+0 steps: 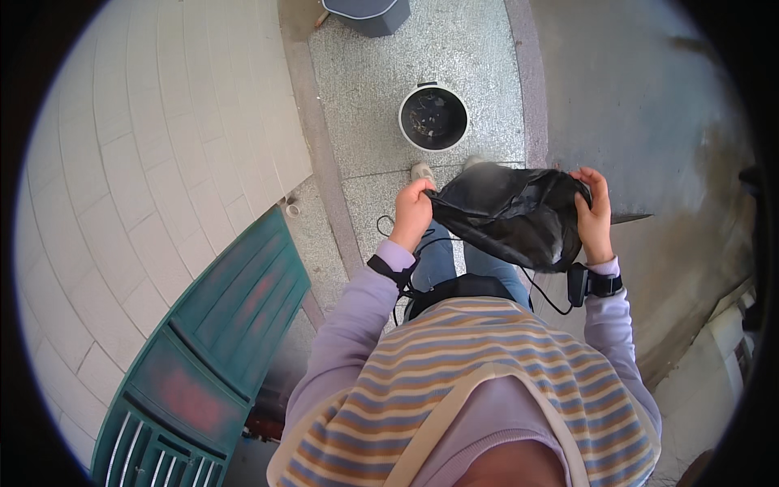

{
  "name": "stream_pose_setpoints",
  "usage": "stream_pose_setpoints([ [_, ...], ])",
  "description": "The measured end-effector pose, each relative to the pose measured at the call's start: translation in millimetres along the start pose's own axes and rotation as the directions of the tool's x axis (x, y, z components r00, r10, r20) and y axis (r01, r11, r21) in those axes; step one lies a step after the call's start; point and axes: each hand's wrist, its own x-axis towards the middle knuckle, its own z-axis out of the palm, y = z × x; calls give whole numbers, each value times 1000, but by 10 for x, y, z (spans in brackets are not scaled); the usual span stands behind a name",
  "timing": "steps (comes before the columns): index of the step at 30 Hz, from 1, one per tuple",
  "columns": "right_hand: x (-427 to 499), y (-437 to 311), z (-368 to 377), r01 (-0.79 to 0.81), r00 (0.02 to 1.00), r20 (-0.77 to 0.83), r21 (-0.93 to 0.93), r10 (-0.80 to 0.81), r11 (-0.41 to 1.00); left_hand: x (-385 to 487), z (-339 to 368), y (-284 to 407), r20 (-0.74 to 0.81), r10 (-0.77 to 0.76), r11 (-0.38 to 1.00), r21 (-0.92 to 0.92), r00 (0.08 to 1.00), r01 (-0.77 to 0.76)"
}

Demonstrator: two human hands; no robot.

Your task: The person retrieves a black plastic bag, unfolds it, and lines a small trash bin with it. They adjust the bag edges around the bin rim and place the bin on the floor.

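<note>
A black plastic bag (511, 213) is stretched sideways in front of my legs, its mouth spread partly apart. My left hand (415, 210) pinches one side of its rim. At the opposite side, my right hand (593, 210) grips the rim between thumb and fingers. Beyond the bag, a round bin (434, 117) with a pale rim and dark inside stands on the floor just ahead of my shoes. Small scraps of litter lie at its bottom. The bag hangs apart from the bin and hides part of my legs and one shoe.
A grey bin (374, 15) stands farther ahead on the speckled floor (365, 79). To the left are a tiled wall (182, 91) and a green slatted bench (237, 304). Dark cables (551, 298) hang near my wrists. Grey paving (608, 122) lies right of the kerb strip (532, 79).
</note>
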Motion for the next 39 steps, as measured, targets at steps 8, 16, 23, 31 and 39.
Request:
stream_pose_setpoints([
  [8, 315, 155, 182, -28, 997, 66, -148, 38, 989, 104, -315, -118, 49, -385, 877, -291, 921, 382],
  [16, 232, 505, 524, -423, 875, 212, -107, 436, 900, 155, -599, -366, -45, -379, 837, -442, 924, 322],
  [23, 312, 661, 1644, -460, 799, 464, 64, 381, 886, 191, -1327, -455, -261, -372, 764, -631, 891, 134],
  [31, 590, 881, 2636, -701, 650, 531, 142, 543, 699, 253, -1728, -709, -140, -238, 946, -257, 961, 197],
  [39, 358, 1714, 3449, -758, 630, 414, 144, 657, 636, 812, -1960, -1868, -266, -355, 901, 160, 896, 404],
])
